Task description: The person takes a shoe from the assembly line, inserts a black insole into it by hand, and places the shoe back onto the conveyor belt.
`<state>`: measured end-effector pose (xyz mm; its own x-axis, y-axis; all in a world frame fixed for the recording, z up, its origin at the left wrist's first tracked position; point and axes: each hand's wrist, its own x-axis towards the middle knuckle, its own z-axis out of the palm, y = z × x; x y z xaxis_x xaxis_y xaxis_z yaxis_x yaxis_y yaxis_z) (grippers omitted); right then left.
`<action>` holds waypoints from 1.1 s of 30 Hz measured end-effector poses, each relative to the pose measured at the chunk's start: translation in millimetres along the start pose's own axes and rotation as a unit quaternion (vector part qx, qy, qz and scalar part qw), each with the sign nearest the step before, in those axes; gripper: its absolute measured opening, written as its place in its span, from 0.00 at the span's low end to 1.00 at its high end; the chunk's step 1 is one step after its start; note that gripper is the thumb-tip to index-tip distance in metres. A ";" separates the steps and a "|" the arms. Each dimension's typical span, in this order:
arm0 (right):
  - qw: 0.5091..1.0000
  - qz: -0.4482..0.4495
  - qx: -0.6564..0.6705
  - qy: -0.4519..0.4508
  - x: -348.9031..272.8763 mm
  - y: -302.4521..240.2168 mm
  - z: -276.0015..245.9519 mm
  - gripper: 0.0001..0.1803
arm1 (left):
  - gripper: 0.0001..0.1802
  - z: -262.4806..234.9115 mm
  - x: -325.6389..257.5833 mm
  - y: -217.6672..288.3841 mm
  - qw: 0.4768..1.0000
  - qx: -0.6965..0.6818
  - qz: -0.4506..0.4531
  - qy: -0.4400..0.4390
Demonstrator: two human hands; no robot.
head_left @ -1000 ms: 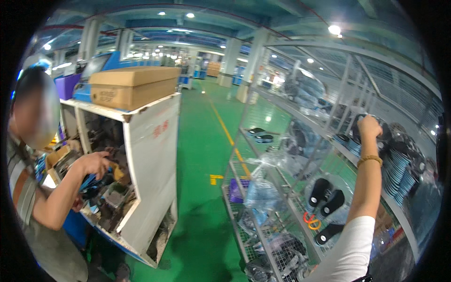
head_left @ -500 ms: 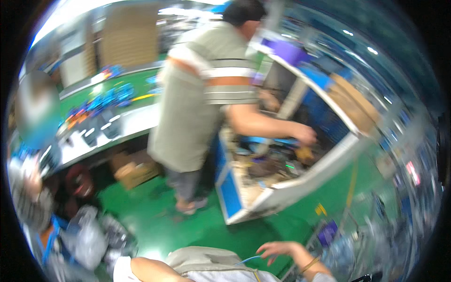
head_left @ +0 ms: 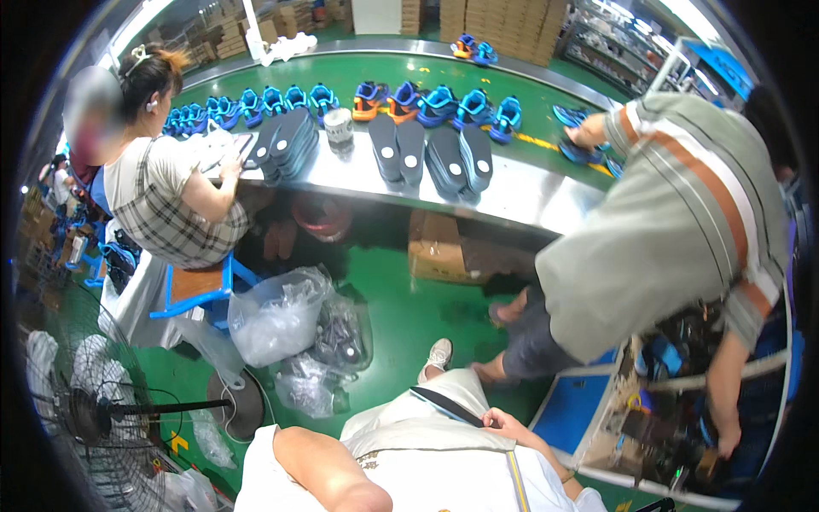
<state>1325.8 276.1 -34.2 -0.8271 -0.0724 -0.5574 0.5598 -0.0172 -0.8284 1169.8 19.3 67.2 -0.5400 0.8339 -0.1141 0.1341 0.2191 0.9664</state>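
A dark insole [head_left: 450,406] with a pale blue edge lies tilted in front of my waist, and the fingers of my right hand [head_left: 510,428] are closed on its near end. My left forearm [head_left: 328,469] shows at the lower edge, but the hand itself is out of view. Beyond, a long bench [head_left: 554,201] bears stacks of black insoles [head_left: 290,143] and further insole stacks [head_left: 452,162]. Behind them stands a row of blue and orange sports shoes [head_left: 437,106] on a green belt [head_left: 546,128].
To my right a co-worker in a striped shirt [head_left: 674,222] reaches over the bench and a cluttered cart [head_left: 589,427]. A seated person [head_left: 183,196] works at far left. Clear plastic bags [head_left: 281,320], a floor fan [head_left: 102,418] and a cardboard box [head_left: 435,247] stand around the green floor.
My view has swung left along the bench, so the co-worker and cart now appear further right. The insole, earlier a thin blue line at my right hand, now shows its dark face.
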 end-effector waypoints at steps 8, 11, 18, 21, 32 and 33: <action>0.986 -0.021 -0.165 0.021 124.2 -184.2 -89.3 0.17 | 0.07 -97.4 162.5 20.7 0.993 0.042 0.000 0.110; 0.990 0.003 -0.129 0.050 168.3 -231.2 -130.0 0.19 | 0.07 -151.0 207.0 15.7 0.980 0.071 0.001 0.185; 0.927 -0.259 -0.136 0.232 262.8 -372.3 -187.8 0.06 | 0.07 -349.8 307.2 33.2 0.647 0.514 0.141 0.544; 0.884 -0.251 -0.167 0.358 311.0 -408.4 -214.7 0.06 | 0.14 -421.2 496.8 77.1 0.779 0.309 0.352 0.417; 0.813 -0.258 -0.283 0.438 482.4 -520.6 -208.6 0.05 | 0.35 -533.6 783.1 -93.3 0.777 0.569 0.270 0.018; 0.813 -0.248 -0.294 0.438 489.4 -522.0 -212.2 0.05 | 0.35 -536.5 793.6 -96.7 0.782 0.544 0.304 0.003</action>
<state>618.1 461.3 113.8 -0.8068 0.5394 0.2410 0.2381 0.6702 -0.7029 282.5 388.1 6.7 -0.1054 0.9498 0.2945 0.9935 0.0875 0.0734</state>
